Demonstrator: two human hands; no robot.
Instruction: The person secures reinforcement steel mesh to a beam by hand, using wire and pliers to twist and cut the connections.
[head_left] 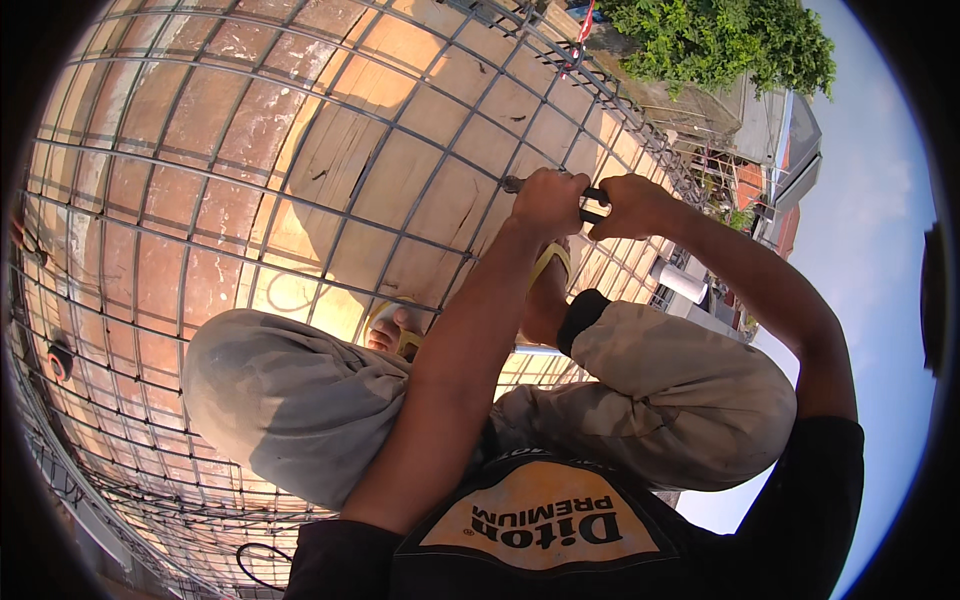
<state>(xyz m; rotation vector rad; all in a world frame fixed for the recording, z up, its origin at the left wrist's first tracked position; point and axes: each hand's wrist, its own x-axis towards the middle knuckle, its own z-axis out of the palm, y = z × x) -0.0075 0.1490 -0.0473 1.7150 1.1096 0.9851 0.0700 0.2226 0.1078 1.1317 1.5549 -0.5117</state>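
My left hand (548, 207) is closed around a pair of pincers (512, 185), whose dark metal head sticks out on its left side. Two black handles come out on the other side of that fist, slightly apart. At their ends my right hand (628, 207) is wrapped round the grips. Both hands are just above the steel rebar mesh (447, 152), in front of my feet. Whether the jaws touch a bar or wire I cannot tell.
Under the mesh lie pale plywood sheets (350, 165) and reddish-brown boards (150, 240). My sandalled feet (395, 328) are among the bars. A round black and red object (60, 361) sits at the far left. A white cylinder (680, 281) lies beyond my right knee.
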